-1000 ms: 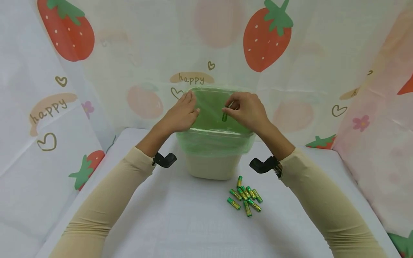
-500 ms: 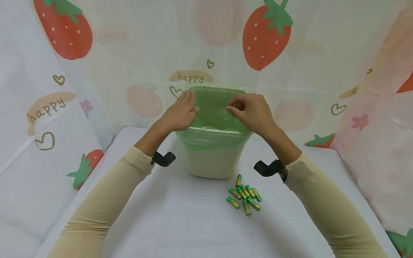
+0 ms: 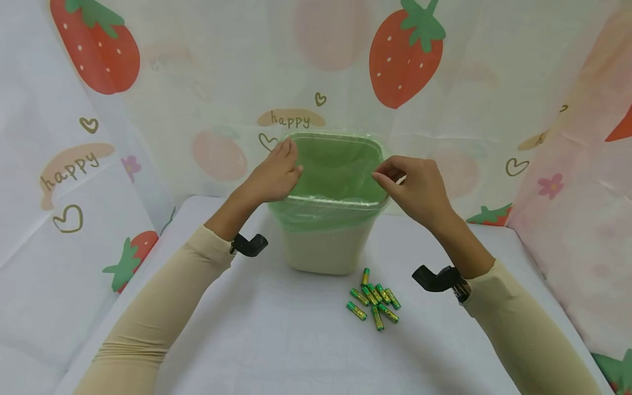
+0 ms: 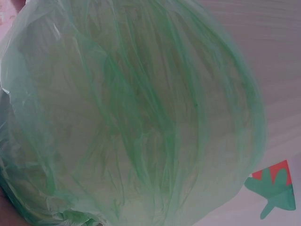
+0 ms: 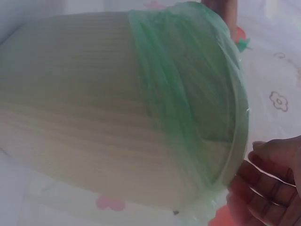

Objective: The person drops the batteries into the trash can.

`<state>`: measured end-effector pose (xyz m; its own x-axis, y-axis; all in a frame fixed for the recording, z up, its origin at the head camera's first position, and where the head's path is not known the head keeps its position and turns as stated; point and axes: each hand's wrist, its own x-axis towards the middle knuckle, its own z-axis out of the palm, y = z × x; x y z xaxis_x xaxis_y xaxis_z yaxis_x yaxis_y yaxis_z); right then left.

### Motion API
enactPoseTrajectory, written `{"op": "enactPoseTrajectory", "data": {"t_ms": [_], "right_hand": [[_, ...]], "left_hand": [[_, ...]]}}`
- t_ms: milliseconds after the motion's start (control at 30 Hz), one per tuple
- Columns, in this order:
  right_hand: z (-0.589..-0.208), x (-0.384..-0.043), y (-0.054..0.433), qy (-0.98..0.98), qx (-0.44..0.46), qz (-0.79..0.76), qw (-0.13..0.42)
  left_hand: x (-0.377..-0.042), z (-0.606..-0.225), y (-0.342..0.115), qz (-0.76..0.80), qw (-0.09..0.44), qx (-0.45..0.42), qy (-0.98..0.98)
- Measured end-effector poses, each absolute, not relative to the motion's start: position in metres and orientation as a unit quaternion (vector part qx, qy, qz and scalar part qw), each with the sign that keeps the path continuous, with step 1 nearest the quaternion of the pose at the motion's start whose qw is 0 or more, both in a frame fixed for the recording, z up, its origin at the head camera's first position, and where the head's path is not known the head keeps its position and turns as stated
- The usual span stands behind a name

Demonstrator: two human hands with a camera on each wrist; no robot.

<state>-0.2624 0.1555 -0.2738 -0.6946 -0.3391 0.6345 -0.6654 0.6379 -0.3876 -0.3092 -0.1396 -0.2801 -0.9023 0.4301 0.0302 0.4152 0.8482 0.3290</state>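
Note:
A cream trash can stands on the table, lined with a thin green bag folded over its rim. My left hand rests at the can's left rim, fingers straight. Just off the right rim is my right hand, fingers loosely bent and holding nothing; the right wrist view also shows thumb and fingers apart on this hand. Several green and gold batteries lie in a loose cluster in front of the can. In the left wrist view the bag hides most of that hand. The can's bottom is out of sight.
A white cloth covers the table. Behind it and at both sides hangs a curtain printed with strawberries and hearts. A black wrist camera sits on the right forearm, another on the left.
My right hand, which held a battery over the can, has let it go; the battery is no longer visible. That hand moved right, to beside the rim. My left hand stayed put.

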Motion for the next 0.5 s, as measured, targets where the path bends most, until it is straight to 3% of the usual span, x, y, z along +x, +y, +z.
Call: {"op": "enactPoseTrajectory", "data": {"t_ms": [500], "right_hand": [[-0.291, -0.229, 0.182, -0.86, 0.262, 0.314, 0.306]], "left_hand": [[-0.309, -0.28, -0.139, 0.174, 0.021, 0.22, 0.96]]}}
